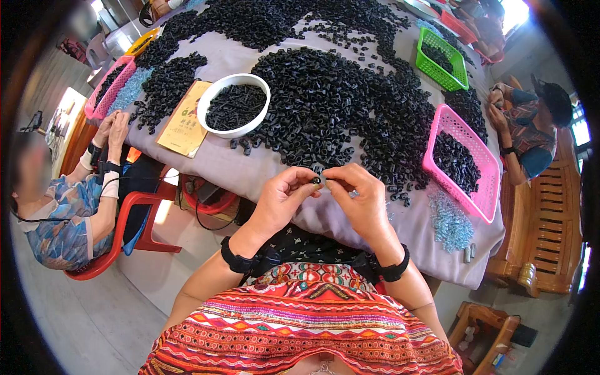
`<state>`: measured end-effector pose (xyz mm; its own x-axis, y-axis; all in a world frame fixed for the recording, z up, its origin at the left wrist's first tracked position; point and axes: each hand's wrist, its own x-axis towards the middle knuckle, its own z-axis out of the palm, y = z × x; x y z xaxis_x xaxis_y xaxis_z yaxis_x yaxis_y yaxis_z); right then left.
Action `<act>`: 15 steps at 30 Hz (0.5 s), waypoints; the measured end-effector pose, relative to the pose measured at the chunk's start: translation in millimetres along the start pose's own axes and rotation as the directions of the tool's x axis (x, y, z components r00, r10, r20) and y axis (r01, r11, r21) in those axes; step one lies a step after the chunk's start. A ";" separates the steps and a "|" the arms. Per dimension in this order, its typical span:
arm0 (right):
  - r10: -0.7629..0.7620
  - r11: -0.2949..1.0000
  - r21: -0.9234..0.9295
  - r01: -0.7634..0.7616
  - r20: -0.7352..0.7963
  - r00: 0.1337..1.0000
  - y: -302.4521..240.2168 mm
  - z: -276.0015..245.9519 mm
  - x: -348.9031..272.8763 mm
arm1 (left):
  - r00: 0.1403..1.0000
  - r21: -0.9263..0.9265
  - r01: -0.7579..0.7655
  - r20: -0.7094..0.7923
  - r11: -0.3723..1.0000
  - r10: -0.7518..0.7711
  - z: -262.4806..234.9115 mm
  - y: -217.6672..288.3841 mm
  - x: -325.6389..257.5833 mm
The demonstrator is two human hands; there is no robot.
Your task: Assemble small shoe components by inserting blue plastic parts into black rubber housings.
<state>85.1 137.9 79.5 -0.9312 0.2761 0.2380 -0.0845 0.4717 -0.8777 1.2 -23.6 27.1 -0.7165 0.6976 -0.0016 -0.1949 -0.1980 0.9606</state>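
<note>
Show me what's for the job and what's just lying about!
Seem part of it:
- small black hollow piece, held
- heaped pale-blue clear bits
- pink lattice plastic basket, right

Probably just around:
- yellow rectangular paper booklet
- brown slatted wooden bench

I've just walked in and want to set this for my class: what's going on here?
At the cloth-covered table, a person pinches a small black piece in the left hand; the right hand meets it, its own grip unclear. Ahead lies a big pile of black pieces. More dark pieces fill a white bowl and part of the near pink basket, with clear bluish bits beside it. Other people sit around the table.
</note>
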 end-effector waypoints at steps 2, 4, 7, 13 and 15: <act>-0.022 1.000 -0.013 0.023 0.016 1.000 -0.1 -0.2 -1.1 | 1.000 0.020 0.005 0.007 1.000 -0.005 0.7 2.0 -0.5; -0.130 0.990 -0.055 0.131 0.030 0.991 4.0 -0.6 -1.4 | 1.000 0.042 0.008 0.010 0.999 -0.008 -0.2 1.3 -1.0; -0.001 0.998 0.055 0.001 0.009 1.000 6.4 -2.6 -0.2 | 1.000 0.064 0.016 0.002 0.998 -0.016 -1.9 -1.9 -1.4; 0.141 0.982 0.116 -0.149 0.073 0.987 0.2 -4.6 -3.4 | 0.999 0.091 0.040 0.031 0.995 -0.043 3.1 2.7 -2.4; 0.112 0.985 0.123 -0.118 0.054 0.992 6.9 -2.4 -4.6 | 0.997 0.078 0.009 0.074 0.997 -0.015 4.1 1.9 -2.4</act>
<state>89.7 141.9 73.4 -0.9526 0.2816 0.1153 -0.0169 0.3292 -0.9441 5.4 -22.8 30.1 -0.6621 0.7494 0.0046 -0.1488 -0.1374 0.9793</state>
